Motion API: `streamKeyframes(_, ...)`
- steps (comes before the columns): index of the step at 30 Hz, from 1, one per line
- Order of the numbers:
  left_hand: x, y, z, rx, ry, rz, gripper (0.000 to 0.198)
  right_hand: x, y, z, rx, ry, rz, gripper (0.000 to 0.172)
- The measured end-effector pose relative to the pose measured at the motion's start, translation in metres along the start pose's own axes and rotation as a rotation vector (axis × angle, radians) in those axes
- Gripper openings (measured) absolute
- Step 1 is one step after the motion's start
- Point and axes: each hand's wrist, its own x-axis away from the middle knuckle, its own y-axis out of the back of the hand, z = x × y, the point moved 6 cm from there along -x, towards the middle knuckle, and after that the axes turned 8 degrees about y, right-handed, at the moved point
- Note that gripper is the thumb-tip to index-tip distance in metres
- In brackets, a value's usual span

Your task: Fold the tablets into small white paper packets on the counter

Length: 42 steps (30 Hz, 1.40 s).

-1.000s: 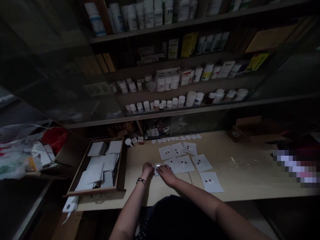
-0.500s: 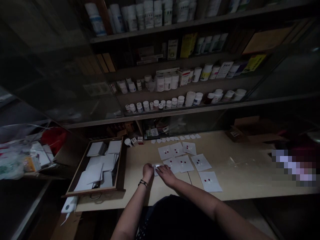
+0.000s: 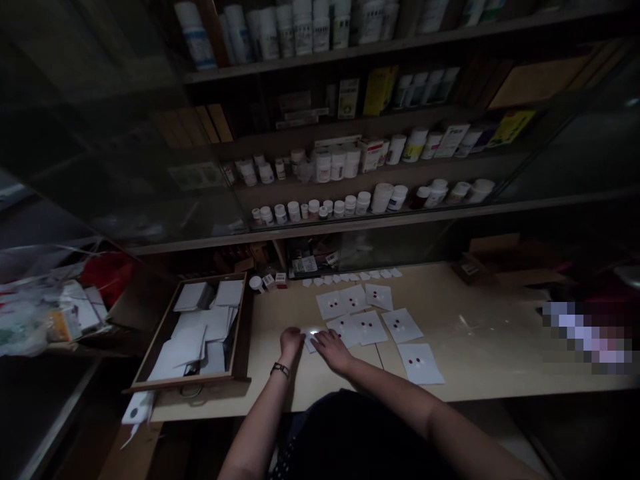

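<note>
My left hand [image 3: 291, 342] and my right hand [image 3: 333, 351] are close together on a pale wooden counter [image 3: 320, 387]. Between them lies a small white paper packet [image 3: 313, 341] with a bright glint on it. My left fingertips are at its left edge, and my right fingers lie flat over its right side. Whether either hand grips it is hard to tell. Several white paper squares with two red dots each [image 3: 400, 325] are spread out to the right. A dark band [image 3: 281, 369] circles my left wrist.
An open wooden drawer [image 3: 190, 381] of white paper sheets stands at the counter's left. A row of small paper squares [image 3: 350, 275] lies along the back. Glass-fronted shelves of medicine bottles [image 3: 340, 200] rise behind. A cardboard box [image 3: 493, 257] sits back right.
My left hand has shifted slightly left and my right hand has barely moved. The papers stay in place, and the whole view has drifted only a little.
</note>
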Motion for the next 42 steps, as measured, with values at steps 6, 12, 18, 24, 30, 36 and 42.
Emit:
streamKeyframes(6,0.011,-0.003,-0.007,-0.136,-0.067,0.026,0.012,-0.001,0.0,0.001,0.007,-0.003,-0.018,0.04)
streamKeyframes(12,0.043,-0.003,-0.021,-0.338,-0.463,-0.052,0.018,0.0,0.003,0.002,-0.003,-0.022,-0.048,0.039)
streamKeyframes(18,0.06,-0.005,-0.011,-0.601,-0.828,0.037,0.023,0.0,0.003,0.004,0.005,-0.01,-0.048,0.029)
streamKeyframes(24,0.063,-0.009,-0.002,-0.868,-1.036,0.097,0.02,0.0,0.001,0.001,0.0,-0.018,-0.045,0.03)
streamKeyframes(30,0.074,-0.006,0.005,-0.852,-1.213,0.099,0.026,0.0,-0.002,-0.001,-0.013,-0.029,-0.045,0.03)
streamKeyframes(36,0.076,-0.004,0.02,-0.755,-1.327,0.084,0.032,0.0,0.007,-0.004,-0.034,-0.084,-0.09,0.03)
streamKeyframes(42,0.074,-0.013,0.025,-0.777,-1.363,0.077,0.026,-0.004,0.02,-0.005,-0.024,-0.138,-0.08,0.023)
